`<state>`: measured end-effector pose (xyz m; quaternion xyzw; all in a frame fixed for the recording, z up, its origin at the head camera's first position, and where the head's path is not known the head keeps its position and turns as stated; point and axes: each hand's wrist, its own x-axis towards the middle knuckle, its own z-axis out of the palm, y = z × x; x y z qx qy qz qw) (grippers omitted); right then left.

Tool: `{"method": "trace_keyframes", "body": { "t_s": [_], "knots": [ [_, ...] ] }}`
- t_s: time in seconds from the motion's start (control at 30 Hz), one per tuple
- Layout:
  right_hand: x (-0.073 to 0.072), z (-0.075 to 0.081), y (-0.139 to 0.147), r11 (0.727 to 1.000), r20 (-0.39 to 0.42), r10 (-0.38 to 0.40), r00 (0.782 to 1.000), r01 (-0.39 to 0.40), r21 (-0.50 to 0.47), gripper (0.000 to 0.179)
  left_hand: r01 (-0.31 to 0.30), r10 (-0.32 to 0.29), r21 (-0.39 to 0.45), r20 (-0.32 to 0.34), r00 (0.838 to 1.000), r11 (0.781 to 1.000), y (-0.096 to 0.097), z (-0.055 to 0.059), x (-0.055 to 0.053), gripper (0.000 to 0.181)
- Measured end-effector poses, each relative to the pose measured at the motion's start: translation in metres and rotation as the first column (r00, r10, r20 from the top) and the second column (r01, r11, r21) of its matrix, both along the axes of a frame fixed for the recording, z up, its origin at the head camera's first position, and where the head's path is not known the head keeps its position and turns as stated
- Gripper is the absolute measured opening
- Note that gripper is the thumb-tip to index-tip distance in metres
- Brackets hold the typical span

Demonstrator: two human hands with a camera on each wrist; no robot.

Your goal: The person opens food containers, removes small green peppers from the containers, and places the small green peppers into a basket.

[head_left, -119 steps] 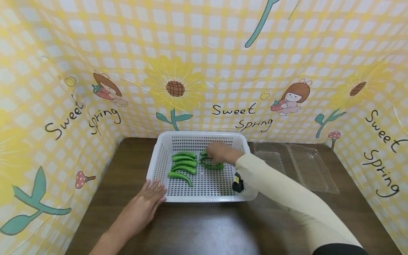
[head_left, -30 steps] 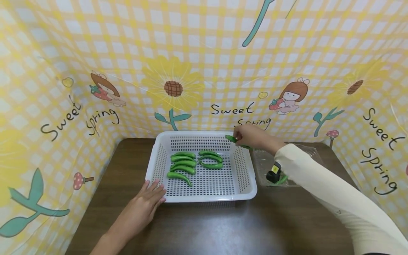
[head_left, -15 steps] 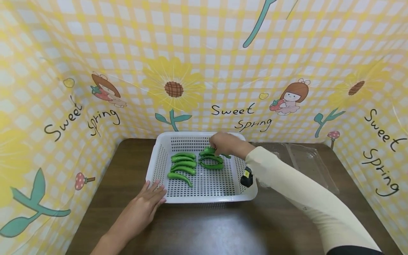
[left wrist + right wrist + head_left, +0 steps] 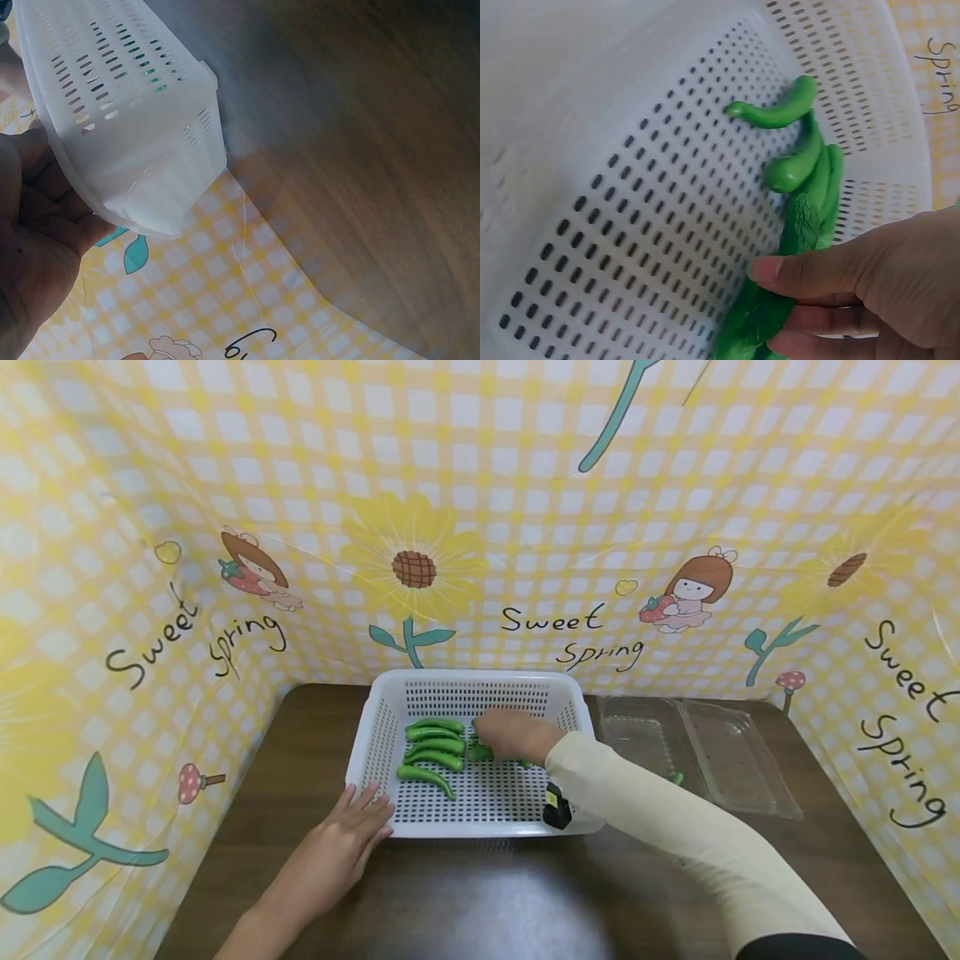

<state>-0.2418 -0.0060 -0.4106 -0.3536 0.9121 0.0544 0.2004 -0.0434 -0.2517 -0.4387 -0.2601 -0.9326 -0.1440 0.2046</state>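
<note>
A white perforated basket stands on the table. In its left half lie several smooth, curved light green peppers, side by side. My right hand is down inside the basket, right of that row. In the right wrist view, thumb and fingers pinch a darker, wrinkled green pepper; it lies low by the basket floor. The hand covers most of the other dark green peppers under it in the head view. At the basket's front left corner, my left hand rests with fairly straight fingers against the rim.
To the right lies a clear plastic box with its lid folded out; a bit of green shows beside my sleeve. Checked yellow cloth walls the table on the back and sides.
My right hand carried a green pepper leftward over the basket's right rim, then down into the basket, and now sits lower and nearer the front. The left hand stayed at the corner.
</note>
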Motion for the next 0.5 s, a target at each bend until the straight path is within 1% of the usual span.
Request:
{"method": "trace_keyframes", "body": {
  "t_s": [0.13, 0.27, 0.4, 0.5],
  "knots": [
    [0.001, -0.009, 0.0, 1.0, -0.027, 0.01, 1.0, -0.01, 0.008, 0.011, -0.005, 0.005, -0.004, -0.001, 1.0, 1.0, 0.001, 0.002, 0.001, 0.035],
    [0.0, -0.011, -0.001, 1.0, -0.044, 0.018, 0.999, -0.017, 0.025, 0.016, -0.003, 0.003, -0.001, -0.011, 1.0, 1.0, 0.001, 0.003, 0.0, 0.035],
    [-0.002, -0.012, -0.001, 0.999, -0.03, 0.014, 0.999, -0.013, 0.029, 0.026, -0.004, 0.004, 0.001, -0.011, 1.0, 1.0, 0.0, 0.003, 0.0, 0.035],
    [-0.006, -0.016, -0.001, 1.0, 0.001, -0.016, 1.0, 0.016, 0.019, 0.031, -0.006, 0.006, -0.004, -0.007, 1.0, 1.0, 0.0, 0.002, 0.0, 0.034]
  ]
}}
